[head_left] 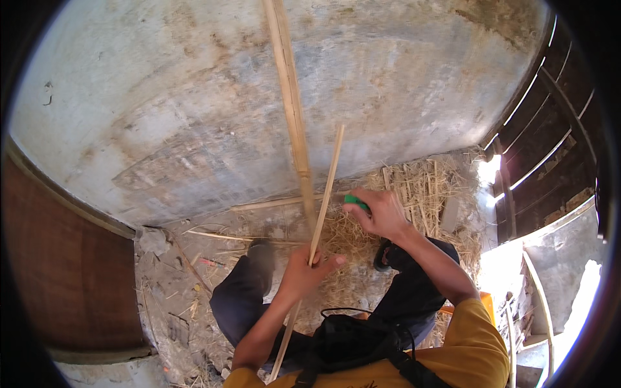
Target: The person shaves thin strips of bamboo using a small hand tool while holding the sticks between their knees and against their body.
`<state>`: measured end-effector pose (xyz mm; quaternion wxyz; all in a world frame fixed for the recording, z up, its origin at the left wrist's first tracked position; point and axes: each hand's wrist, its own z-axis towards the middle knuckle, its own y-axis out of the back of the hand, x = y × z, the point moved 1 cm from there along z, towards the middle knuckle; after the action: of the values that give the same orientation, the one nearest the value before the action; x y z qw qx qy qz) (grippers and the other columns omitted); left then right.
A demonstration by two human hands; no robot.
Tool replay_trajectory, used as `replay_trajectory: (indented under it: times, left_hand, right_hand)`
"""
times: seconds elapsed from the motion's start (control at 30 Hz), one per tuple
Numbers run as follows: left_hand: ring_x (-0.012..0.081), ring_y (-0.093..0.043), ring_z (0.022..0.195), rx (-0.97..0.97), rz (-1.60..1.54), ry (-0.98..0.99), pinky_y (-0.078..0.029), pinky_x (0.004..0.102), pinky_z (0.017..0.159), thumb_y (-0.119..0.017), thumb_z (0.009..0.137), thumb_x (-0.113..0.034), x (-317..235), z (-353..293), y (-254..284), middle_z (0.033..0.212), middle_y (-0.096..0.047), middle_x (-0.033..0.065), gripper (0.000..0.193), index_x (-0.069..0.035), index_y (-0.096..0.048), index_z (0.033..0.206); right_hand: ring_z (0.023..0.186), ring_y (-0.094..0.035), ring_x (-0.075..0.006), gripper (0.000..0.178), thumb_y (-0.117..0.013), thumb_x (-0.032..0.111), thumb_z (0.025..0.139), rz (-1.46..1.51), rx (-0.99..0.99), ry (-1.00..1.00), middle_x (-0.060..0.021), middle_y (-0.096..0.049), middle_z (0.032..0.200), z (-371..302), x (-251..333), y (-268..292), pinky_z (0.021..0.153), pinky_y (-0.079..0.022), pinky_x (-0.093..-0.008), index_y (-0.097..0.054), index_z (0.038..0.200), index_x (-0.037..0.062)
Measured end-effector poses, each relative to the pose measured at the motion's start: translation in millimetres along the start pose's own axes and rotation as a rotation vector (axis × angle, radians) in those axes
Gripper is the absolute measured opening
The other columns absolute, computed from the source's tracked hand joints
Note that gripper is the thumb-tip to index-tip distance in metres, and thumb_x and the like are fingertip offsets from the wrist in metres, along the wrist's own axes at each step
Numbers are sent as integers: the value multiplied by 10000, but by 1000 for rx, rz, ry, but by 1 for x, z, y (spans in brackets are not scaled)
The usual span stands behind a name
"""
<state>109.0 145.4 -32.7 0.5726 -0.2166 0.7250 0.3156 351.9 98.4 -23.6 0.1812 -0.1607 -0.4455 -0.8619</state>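
Note:
A long, thin bamboo strip (330, 174) slants up from beside my body past my knees, its upper end free in front of the wall. My left hand (302, 275) is closed round the strip at about its middle, with the thumb pointing out to the right. To the right of the strip, my right hand (386, 214) grips a small green-handled tool (356, 203), held close to the strip's upper part. The tool's working end is too small and blurred to make out, and I cannot tell whether it touches the strip.
A thicker bamboo pole (289, 87) leans on the stained wall (194, 97) ahead. Straw and shavings (427, 187) cover the floor between and beyond my feet. A brown panel (65, 258) stands at the left, dark slatted boards (550, 142) at the right. A black bag (356, 343) rests at my waist.

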Motion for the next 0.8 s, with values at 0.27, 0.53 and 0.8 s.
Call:
replay_trajectory:
  times: [0.27, 0.53, 0.8]
  left_hand:
    - [22, -404, 658, 103, -137, 123, -328, 273, 557, -774, 1005, -324, 14, -4, -12, 699, -428, -89, 526, -156, -366, 719]
    - [74, -361, 707, 186, -156, 101, -324, 283, 621, -884, 908, -351, 1, 7, 17, 747, -350, -81, 464, -100, -503, 820]
    - [36, -368, 658, 203, -76, -5, -283, 273, 589, -929, 838, -223, 3, 10, 9, 699, -385, -114, 330, -56, -698, 1004]
  right_hand:
    - [519, -595, -285, 329, -647, 400, 1058, 11, -6, -297, -107, -592, 604, 25, -43, 21, 536, -497, -419, -722, 1053, 80]
    - [581, -677, -310, 294, -697, 395, 1019, 197, 162, 74, -107, -665, 716, -4, 8, 3, 525, -505, -424, -684, 1022, 101]
    - [590, -689, -317, 291, -739, 411, 976, 193, 265, 190, -86, -706, 763, -19, 28, -24, 511, -527, -421, -693, 1004, 125]
